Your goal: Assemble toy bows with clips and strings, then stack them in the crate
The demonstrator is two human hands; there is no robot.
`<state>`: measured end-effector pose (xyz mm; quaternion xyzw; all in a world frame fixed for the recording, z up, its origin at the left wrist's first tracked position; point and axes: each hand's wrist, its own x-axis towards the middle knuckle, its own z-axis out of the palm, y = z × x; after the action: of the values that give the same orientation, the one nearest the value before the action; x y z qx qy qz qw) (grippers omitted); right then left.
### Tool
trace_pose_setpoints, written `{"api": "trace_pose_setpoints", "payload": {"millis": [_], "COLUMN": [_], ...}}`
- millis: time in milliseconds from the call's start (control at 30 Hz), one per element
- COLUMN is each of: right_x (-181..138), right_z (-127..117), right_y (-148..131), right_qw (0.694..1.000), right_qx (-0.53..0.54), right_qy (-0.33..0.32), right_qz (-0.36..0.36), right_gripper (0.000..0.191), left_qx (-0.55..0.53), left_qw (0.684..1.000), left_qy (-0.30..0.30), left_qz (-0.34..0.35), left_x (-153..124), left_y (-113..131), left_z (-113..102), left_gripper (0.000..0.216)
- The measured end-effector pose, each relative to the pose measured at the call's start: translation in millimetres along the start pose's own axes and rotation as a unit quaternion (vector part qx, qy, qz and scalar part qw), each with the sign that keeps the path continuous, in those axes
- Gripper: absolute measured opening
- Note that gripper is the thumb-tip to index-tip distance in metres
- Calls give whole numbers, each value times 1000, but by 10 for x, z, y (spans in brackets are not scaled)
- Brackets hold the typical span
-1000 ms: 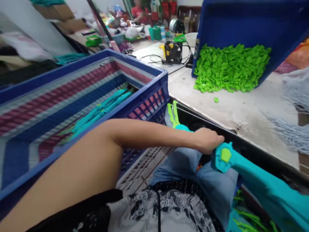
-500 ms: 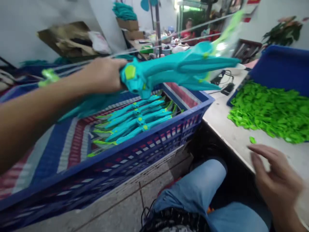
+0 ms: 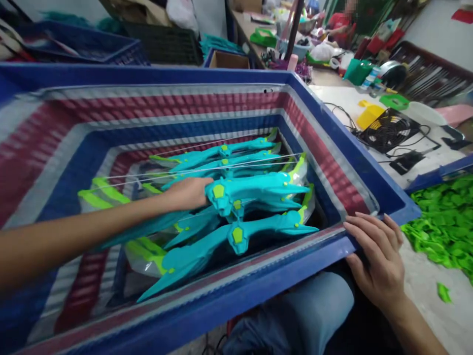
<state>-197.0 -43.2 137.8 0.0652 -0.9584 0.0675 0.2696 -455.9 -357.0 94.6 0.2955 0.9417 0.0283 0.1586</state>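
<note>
A black fan sits on the white worktop among loose cables, a black adapter near it. A yellow scoop is just beside the fan, with a green tray and a white basin behind. Farther back, a green jug stands near a white bag, and a person in red sits beyond. At the far left are a smaller blue crate and, beside it, a dark crate; a cardboard box lies nearer the middle.
</note>
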Motion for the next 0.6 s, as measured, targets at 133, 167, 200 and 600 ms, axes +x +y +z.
{"api": "trace_pose_setpoints", "payload": {"millis": [133,167,200,600], "right_x": [20,25,28,18], "right_z": [21,30,37,33], "right_y": [-32,-34,-34,-58], "right_qw": [1000,1000,999,1000], "right_qx": [-9,-8,-6,0], "right_qy": [18,26,33,28], "right_qz": [-3,-8,-14,-14], "right_gripper": [46,45,43,40], "left_qx": [-31,-34,-35,-116], "left_qw": [998,997,996,991], "left_qy": [-59,-72,-78,-68], "left_qz": [2,-3,-9,-19], "left_x": [101,128,154,278], "left_y": [61,59,51,-62], "left_z": [186,225,261,526], "left_gripper": [23,25,28,44]}}
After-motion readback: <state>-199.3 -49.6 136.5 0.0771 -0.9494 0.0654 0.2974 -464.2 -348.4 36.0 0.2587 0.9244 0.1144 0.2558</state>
